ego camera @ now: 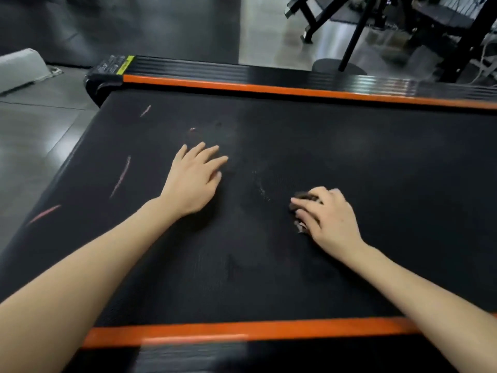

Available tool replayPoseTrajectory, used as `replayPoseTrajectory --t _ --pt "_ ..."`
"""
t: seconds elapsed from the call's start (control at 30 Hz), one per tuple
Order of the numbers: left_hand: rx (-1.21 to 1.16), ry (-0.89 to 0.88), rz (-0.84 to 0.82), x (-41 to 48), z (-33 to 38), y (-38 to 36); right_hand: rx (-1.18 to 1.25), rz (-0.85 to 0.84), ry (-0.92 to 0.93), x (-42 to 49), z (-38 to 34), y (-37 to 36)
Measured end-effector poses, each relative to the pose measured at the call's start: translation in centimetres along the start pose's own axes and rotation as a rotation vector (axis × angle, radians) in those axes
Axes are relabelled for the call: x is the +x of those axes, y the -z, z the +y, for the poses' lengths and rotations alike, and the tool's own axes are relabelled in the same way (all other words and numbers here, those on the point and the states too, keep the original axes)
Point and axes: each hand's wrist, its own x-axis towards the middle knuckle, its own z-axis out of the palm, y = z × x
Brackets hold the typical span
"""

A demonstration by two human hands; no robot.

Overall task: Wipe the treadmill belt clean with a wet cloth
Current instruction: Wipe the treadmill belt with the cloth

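Note:
The black treadmill belt (349,146) fills the view between two orange side strips. My left hand (192,181) lies flat on the belt with fingers straight and spread. My right hand (326,216) presses down on a small dark cloth (301,197), its fingers curled over it; only bits of the cloth show at the fingertips. Pink streaks (121,177) mark the belt to the left of my left hand, and a faint whitish smear (262,188) lies between my hands.
The near orange strip (242,332) and far orange strip (269,88) border the belt. The belt's end (105,82) is at far left, with grey tiled floor (35,125) beyond. Black gym equipment frames (357,30) stand at the back right.

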Motion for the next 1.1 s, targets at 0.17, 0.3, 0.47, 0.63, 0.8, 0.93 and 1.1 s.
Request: replayPoseTrajectory --t 0.17,0.3,0.47,0.63,0.8,0.93,1.1 --pt "0.091 0.020 -0.160 -4.9 -2.1 -0.1 0.074 -0.065 0.128 -1.5 -11.5 -2.1" --pt "0.124 0.031 -0.199 -6.4 -3.4 -1.0 0.173 -0.179 0.237 -3.8 -9.9 -0.2" --pt "0.128 0.089 -0.167 -6.6 -2.9 -1.6 0.063 -0.274 0.030 -8.5 0.0 5.8" --pt "0.132 0.166 -0.189 -6.5 -1.4 -1.9 0.156 -0.462 -0.054 -8.3 0.5 7.5" --pt "0.156 0.177 -0.160 -7.0 -1.2 -2.3 0.285 -0.393 -0.006 -8.5 -2.0 5.9" --pt "0.151 0.194 -0.182 -6.9 -0.9 -1.9 0.331 -0.404 0.156 -6.2 -6.0 3.1" --pt "0.347 0.222 -0.181 -7.3 0.8 -1.2 0.397 -0.357 0.371 -2.9 -13.8 -0.8"
